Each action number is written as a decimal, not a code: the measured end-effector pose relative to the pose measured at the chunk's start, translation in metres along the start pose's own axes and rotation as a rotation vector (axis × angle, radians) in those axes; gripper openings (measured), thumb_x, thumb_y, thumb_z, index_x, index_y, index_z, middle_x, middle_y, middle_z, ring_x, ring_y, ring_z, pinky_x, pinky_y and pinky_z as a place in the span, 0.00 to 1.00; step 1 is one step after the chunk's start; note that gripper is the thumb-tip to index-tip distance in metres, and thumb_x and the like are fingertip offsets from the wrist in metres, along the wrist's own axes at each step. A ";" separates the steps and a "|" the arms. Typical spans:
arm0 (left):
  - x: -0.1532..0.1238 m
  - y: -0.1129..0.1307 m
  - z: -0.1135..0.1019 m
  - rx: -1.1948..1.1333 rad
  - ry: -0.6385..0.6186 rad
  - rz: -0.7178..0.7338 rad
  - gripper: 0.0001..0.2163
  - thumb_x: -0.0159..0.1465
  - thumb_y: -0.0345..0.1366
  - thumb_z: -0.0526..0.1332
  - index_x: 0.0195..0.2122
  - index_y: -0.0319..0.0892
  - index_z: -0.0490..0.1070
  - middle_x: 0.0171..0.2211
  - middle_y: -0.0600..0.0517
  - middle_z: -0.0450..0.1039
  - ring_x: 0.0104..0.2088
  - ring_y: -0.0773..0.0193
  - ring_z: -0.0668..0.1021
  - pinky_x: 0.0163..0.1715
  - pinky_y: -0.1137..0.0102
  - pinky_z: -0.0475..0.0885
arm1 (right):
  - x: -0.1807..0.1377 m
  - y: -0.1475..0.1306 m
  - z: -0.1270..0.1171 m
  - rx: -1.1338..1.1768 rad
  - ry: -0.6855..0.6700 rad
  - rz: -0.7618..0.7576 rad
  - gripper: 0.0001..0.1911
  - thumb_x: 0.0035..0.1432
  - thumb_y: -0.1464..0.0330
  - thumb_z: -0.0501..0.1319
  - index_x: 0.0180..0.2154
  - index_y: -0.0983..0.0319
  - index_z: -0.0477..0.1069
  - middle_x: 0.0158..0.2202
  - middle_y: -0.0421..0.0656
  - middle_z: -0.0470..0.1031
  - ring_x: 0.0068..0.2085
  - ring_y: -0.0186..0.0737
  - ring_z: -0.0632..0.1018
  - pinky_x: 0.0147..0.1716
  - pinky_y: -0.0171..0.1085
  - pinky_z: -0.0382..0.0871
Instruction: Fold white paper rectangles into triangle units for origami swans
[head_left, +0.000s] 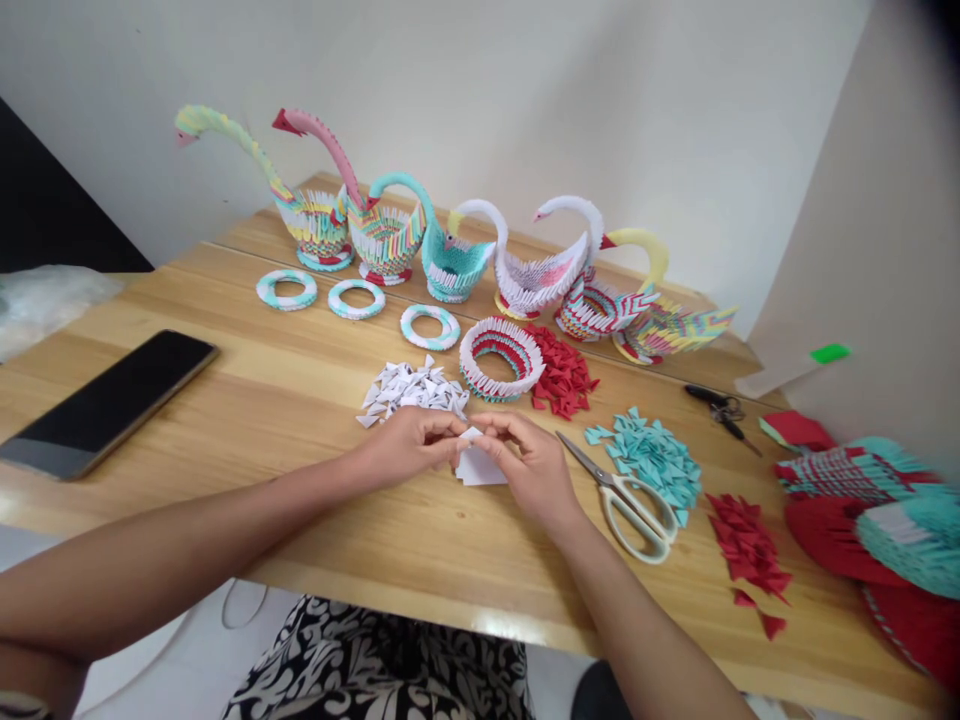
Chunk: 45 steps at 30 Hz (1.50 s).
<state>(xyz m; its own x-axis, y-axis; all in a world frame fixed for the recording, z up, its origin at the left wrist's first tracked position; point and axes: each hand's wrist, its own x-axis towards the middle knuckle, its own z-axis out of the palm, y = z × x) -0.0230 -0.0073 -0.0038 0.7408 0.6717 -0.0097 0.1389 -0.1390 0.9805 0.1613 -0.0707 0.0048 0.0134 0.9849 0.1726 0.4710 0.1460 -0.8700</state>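
Close together near the table's front, both my hands pinch a small white paper piece (471,434). My left hand (409,442) grips its left side between thumb and fingers, and my right hand (531,465) has its other side. Just beneath my fingers lies white paper (481,470), partly covered by the hands; whether it is one sheet or a stack I cannot tell. A heap of folded white paper triangles (412,388) spreads behind my left hand. Beyond my right hand stands a round paper ring basket (501,390) in white, red and teal.
Scissors (637,505) lie right of my right hand, beside teal paper triangles (652,455) and red ones (746,545). Several folded-paper swans (457,270) line the back. A phone (112,395) rests at left, and a teal-white ring (430,327) lies mid-table.
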 end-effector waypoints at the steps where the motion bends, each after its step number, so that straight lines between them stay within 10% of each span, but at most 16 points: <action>1: 0.000 0.002 0.000 -0.006 -0.001 -0.015 0.11 0.62 0.39 0.58 0.29 0.38 0.72 0.25 0.52 0.74 0.26 0.69 0.73 0.27 0.76 0.65 | 0.001 0.000 -0.001 -0.003 0.011 -0.005 0.11 0.57 0.66 0.63 0.43 0.57 0.77 0.33 0.41 0.75 0.35 0.37 0.74 0.37 0.35 0.67; 20: -0.003 0.011 -0.009 0.341 -0.020 0.171 0.08 0.63 0.34 0.58 0.37 0.40 0.77 0.28 0.53 0.78 0.28 0.68 0.76 0.28 0.76 0.64 | 0.000 -0.004 -0.005 0.234 -0.102 0.221 0.10 0.55 0.62 0.62 0.28 0.63 0.73 0.23 0.37 0.71 0.24 0.31 0.68 0.24 0.30 0.60; 39: -0.004 0.007 0.001 0.092 0.001 0.033 0.13 0.63 0.39 0.59 0.24 0.37 0.71 0.20 0.53 0.72 0.21 0.71 0.71 0.22 0.77 0.63 | -0.002 -0.010 -0.002 0.234 -0.143 0.209 0.11 0.55 0.62 0.61 0.28 0.63 0.72 0.23 0.38 0.71 0.25 0.32 0.70 0.25 0.30 0.61; 45: -0.005 0.005 -0.001 0.591 0.235 0.440 0.09 0.65 0.37 0.59 0.31 0.39 0.73 0.26 0.52 0.75 0.26 0.68 0.74 0.27 0.75 0.65 | 0.000 -0.006 -0.005 0.297 -0.059 0.248 0.16 0.56 0.59 0.61 0.23 0.63 0.67 0.20 0.35 0.65 0.22 0.29 0.63 0.22 0.30 0.55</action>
<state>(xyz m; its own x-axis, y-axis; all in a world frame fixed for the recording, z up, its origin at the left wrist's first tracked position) -0.0263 -0.0107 0.0017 0.6594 0.5924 0.4629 0.2412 -0.7499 0.6160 0.1626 -0.0720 0.0122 0.0400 0.9961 -0.0787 0.1842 -0.0847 -0.9792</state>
